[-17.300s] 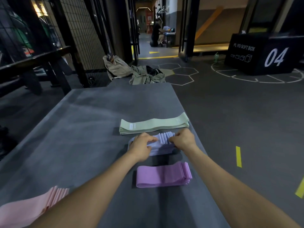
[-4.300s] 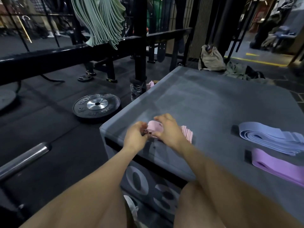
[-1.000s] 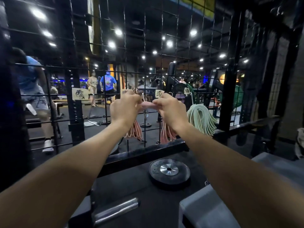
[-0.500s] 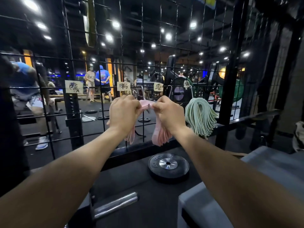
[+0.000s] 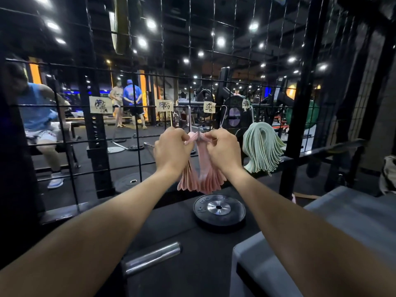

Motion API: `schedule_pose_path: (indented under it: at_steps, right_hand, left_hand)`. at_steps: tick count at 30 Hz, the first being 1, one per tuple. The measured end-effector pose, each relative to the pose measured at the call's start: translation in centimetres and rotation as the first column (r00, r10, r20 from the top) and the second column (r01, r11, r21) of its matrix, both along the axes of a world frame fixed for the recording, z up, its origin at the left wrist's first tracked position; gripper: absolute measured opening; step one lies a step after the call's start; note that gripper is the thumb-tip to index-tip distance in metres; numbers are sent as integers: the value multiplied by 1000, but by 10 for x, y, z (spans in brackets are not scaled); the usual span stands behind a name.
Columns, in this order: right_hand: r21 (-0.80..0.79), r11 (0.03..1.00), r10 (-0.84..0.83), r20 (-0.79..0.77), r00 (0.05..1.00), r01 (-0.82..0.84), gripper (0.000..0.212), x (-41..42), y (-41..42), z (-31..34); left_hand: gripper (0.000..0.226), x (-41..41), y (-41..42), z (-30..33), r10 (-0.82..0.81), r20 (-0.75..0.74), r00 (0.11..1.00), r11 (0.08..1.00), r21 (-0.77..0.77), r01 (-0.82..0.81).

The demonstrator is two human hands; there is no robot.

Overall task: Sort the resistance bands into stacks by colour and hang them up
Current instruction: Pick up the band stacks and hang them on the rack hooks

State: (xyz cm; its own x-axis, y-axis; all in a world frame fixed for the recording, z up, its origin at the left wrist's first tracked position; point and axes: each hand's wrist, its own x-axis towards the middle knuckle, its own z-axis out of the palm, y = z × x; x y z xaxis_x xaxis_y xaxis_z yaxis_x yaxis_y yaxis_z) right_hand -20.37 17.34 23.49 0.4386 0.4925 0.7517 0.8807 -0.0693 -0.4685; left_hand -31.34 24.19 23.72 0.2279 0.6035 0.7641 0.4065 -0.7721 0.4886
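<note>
A bundle of pink resistance bands [image 5: 201, 174] hangs folded in front of the black wire grid [image 5: 139, 86], its two halves drooping down. My left hand [image 5: 172, 148] grips the top of the bundle from the left, and my right hand [image 5: 222, 150] grips it from the right, knuckles toward me. A metal hook [image 5: 189, 116] on the grid rises just above the fold. To the right, a stack of pale green bands [image 5: 262, 148] hangs from another hook. Paper labels [image 5: 164, 105] are fixed along the grid wire above the hooks.
A black weight plate [image 5: 218, 209] lies on the floor below the bands, and a barbell end [image 5: 152, 258] sits nearer me. The grey soft box [image 5: 321, 243] is at the lower right. A black rack post [image 5: 300, 99] stands right of the green bands. People are beyond the grid.
The pink bundle has drawn together between my hands, its two halves now hanging close under the hook. My hands have moved a little closer to each other.
</note>
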Motion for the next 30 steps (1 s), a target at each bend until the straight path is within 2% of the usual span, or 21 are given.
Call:
schedule_pose_path:
  at_steps: [4, 7, 12, 16, 19, 24, 27, 30]
  right_hand:
    - [33, 997, 76, -104, 992, -73, 16, -3, 5, -9]
    - [7, 991, 136, -156, 978, -137, 21, -1, 2, -9]
    - [-108, 988, 88, -177, 980, -109, 26, -6, -4, -14]
    - [-91, 992, 64, -178, 982, -81, 26, -9, -8, -12]
    - [-101, 991, 74, -181, 981, -93, 30, -6, -10, -11]
    - [-187, 968, 118, -246, 962, -166, 55, -4, -11, -18]
    - [-204, 964, 118, -247, 962, -170, 55, -3, -19, -20]
    - [-195, 974, 74, -227, 971, -120, 51, -2, -34, -22]
  left_hand:
    - [14, 2, 0, -9, -61, 104, 993, 994, -82, 70]
    - [13, -1, 4, -14, -183, 172, 968, 974, -102, 202]
    - [27, -3, 7, -29, -254, 175, 951, 954, -115, 276]
    - [25, 0, 0, -31, -324, 200, 925, 932, -101, 348]
    - [27, 2, -1, -34, -330, 217, 919, 929, -100, 357]
    - [35, -1, -4, -40, -350, 192, 917, 908, -171, 383]
    - [35, -5, -14, -43, -376, 177, 910, 897, -177, 405]
    - [36, -7, -29, -44, -313, 164, 935, 933, -132, 335]
